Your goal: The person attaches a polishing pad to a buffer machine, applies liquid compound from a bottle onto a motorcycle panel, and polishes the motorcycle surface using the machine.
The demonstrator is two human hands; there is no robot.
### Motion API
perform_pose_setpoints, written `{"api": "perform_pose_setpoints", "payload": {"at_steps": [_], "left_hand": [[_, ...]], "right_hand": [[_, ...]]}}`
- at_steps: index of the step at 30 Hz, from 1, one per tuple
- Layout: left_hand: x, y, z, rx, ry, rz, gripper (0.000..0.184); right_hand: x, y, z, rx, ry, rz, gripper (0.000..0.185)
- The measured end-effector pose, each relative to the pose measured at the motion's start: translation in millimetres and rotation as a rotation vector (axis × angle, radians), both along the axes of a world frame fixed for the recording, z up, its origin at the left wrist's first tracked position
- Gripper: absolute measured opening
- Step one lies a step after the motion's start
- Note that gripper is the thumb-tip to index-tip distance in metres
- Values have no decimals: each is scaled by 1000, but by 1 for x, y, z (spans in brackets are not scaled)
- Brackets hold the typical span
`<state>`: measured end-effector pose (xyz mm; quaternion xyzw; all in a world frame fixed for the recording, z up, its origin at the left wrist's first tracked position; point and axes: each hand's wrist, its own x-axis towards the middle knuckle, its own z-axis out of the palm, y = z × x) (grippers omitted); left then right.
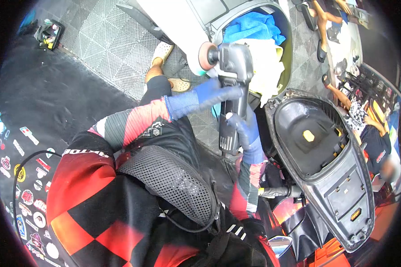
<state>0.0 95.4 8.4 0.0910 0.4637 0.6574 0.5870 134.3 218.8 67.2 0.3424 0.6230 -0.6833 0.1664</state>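
Pale and black, a cordless polisher (234, 66) stands upright in the view, its orange round pad (207, 55) beside the edge of a white body panel (178, 18). In a blue knit glove, my right hand (248, 133) is wrapped round the polisher's long grip. My left hand (209, 95), gloved alike, lies across the upper grip just under the head, its fingers slightly blurred. Behind the tool, a blue cloth (254, 29) and a pale yellow-white cloth (267, 66) fill an open compartment (288, 44).
A black scooter seat (338, 191) lies underside up at the right. Several people sit at the far right; one person's leg (153, 75) with pale clogs is at the upper left. A tray of small items (49, 34) stands far left. Stickers (27, 197) cover the dark surface.
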Motion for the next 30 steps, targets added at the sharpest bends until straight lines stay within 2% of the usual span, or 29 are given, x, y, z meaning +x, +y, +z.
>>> {"api": "perform_pose_setpoints", "payload": {"at_steps": [2, 4, 6, 10, 13, 15, 18, 20, 21, 22, 23, 24, 25, 26, 28, 30], "left_hand": [[17, 5, -5, 64, -20, -57, 43], [58, 13, -46, 92, 14, -112, 49], [70, 19, -39, 126, -68, -82, 51], [60, 17, -23, 33, -215, -247, 52], [44, 10, -21, 102, -94, -172, 51], [26, 1, -12, 38, -108, -133, 44], [-19, -17, 2, -62, 42, -184, 43], [-26, -22, 6, -37, -231, 15, 34], [-29, -28, 7, -47, -293, 101, 35], [-28, -28, 10, -61, -358, 183, 35], [-28, -18, 38, -15, -382, 241, 42], [-28, -17, 37, 28, -438, 183, 50], [-20, -14, 35, 14, -427, 172, 52], [-11, -13, 31, 0, -413, 174, 54], [18, -10, 14, -74, -415, 198, 44], [42, -12, -22, -98, -487, 32, 11]], "right_hand": [[25, -1, -2, -74, -79, -100, 48], [56, -4, -8, -8, -125, -122, 49], [77, -10, -12, 1, -152, -177, 49], [88, -19, -14, -28, -135, -308, 49], [68, -19, -8, -63, -142, -253, 49], [37, -19, -1, -100, -140, -180, 50], [-1, -20, -2, -105, -1, -96, 68], [-32, -25, 15, -13, 65, -71, 63], [-39, -22, 21, -102, -2, -77, 73], [-36, -22, 13, 0, 53, -29, 83], [-35, -19, 17, 7, -23, -22, 87], [-32, -16, 22, 8, -97, -5, 92], [-24, -15, 20, 177, -93, 63, 93], [-14, -15, 18, 171, -102, 19, 93], [12, -10, 13, 49, -24, -56, 94], [38, -13, 2, -53, 100, -286, 88]]}}
